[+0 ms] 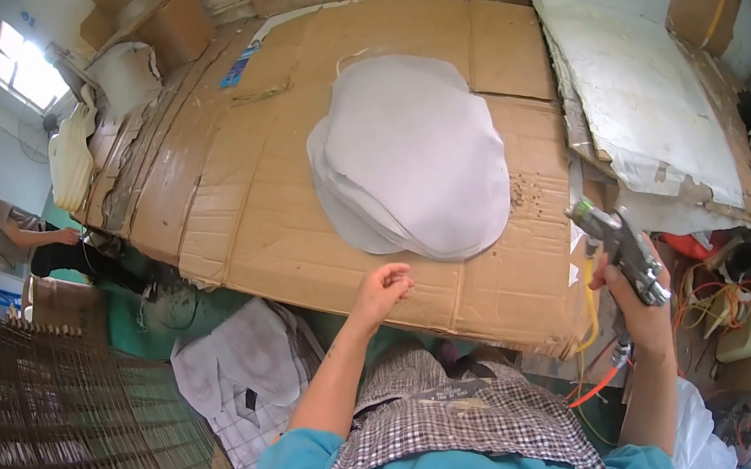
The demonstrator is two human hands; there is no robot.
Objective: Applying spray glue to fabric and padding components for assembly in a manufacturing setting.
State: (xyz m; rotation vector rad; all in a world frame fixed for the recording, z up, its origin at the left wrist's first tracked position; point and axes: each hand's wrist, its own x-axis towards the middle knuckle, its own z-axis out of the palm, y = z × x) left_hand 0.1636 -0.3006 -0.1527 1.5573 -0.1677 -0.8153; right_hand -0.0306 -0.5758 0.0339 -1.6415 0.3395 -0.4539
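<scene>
A stack of light grey fabric pieces (415, 147) with rounded, irregular outlines lies on the cardboard-covered table (240, 152) before me. Just off the stack's near edge, my left hand (385, 291) hovers by the table's front edge. Its fingers are curled in, and nothing shows in them. On the right, my right hand (633, 296) is wrapped round a metal spray gun (625, 256) with a green end that points left toward the stack. A yellow hose (592, 320) and an orange hose (596, 386) hang below the gun.
Farther right, a white-covered board (638, 90) rises beside the table, with tangled hoses (718, 297) below it. Cardboard boxes (168, 21) sit at the far left. A person (10, 223) is at work there. Grey cloth pieces (238, 371) lie low by my left arm.
</scene>
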